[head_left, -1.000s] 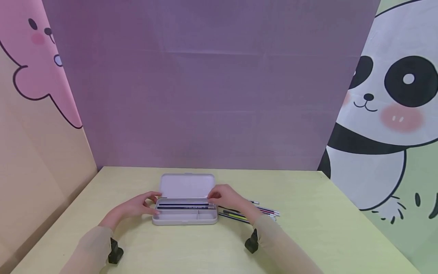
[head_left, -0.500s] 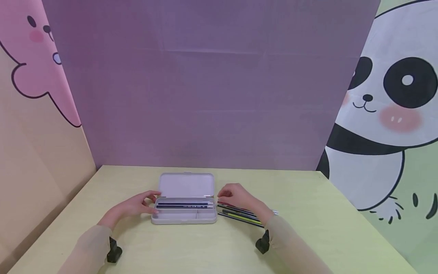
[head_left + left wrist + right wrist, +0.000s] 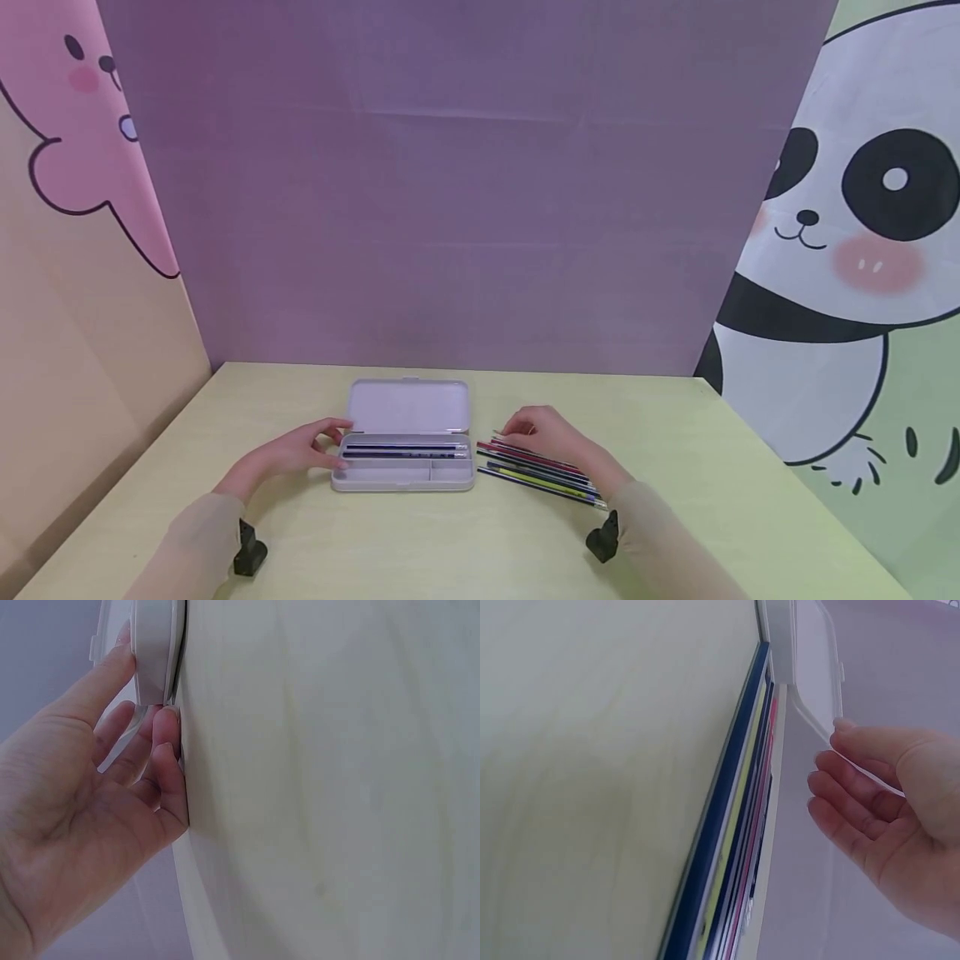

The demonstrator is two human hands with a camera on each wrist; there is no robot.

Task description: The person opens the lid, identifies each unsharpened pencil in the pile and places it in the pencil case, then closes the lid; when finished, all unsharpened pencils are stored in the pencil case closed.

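A pale lilac pencil case [image 3: 452, 485] lies with its lid [image 3: 408, 406] tipped back. Dark pencils [image 3: 405, 455] rest in its rear compartment, while the front compartments hold nothing visible. My left hand [image 3: 296, 454] holds the case's left end, its thumb [image 3: 101, 686] against the wall and the other fingers bent around the corner. To the right of the case is a fanned bunch of pencils [image 3: 536, 479], dark, red and yellow-green. Over the far side of that bunch hovers my right hand [image 3: 551, 435]; in the right wrist view its fingers are loosely bent, with nothing between them and the thumb.
The pale wooden table [image 3: 420, 550] extends to a purple backdrop [image 3: 465, 208]. A pink cartoon figure [image 3: 82, 142] decorates the left wall, a panda [image 3: 862, 225] the right one. Black wrist cameras [image 3: 250, 550] sit on both sleeves.
My right hand has moved right, from the case's right end to above the loose pencils, uncovering more of them. My left hand has stayed at the case.
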